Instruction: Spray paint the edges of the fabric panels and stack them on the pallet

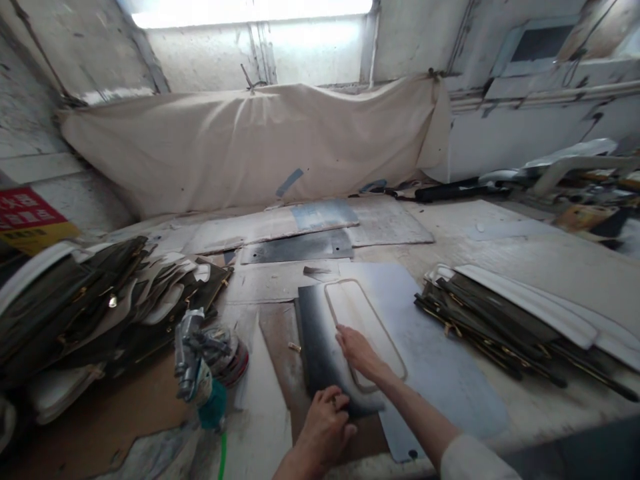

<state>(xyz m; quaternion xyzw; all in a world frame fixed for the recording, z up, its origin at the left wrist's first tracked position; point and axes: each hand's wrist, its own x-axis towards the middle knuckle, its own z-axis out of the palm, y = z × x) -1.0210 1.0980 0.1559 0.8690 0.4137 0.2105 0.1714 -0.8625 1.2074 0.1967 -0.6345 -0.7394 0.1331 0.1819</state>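
A dark board [311,333] with a whitish sprayed area lies on a pale sheet on the bench. Resting across both is a flat white panel [373,320] with rounded corners and a brown rim. My right hand [357,351] reaches over this panel, fingers stretched out and touching its left edge. At the near edge of the dark board, my left hand [325,421] has its fingers curled; anything between them is hidden. A spray gun [200,373] with a teal handle and a green hose stands to the left.
Stacked dark fabric pieces with zips and white panels lie left [100,300] and right [500,320]. A small metallic piece [295,347] sits beside the board. Behind the bench hangs a beige cloth [260,147]. Pale boards [390,223] lie further back.
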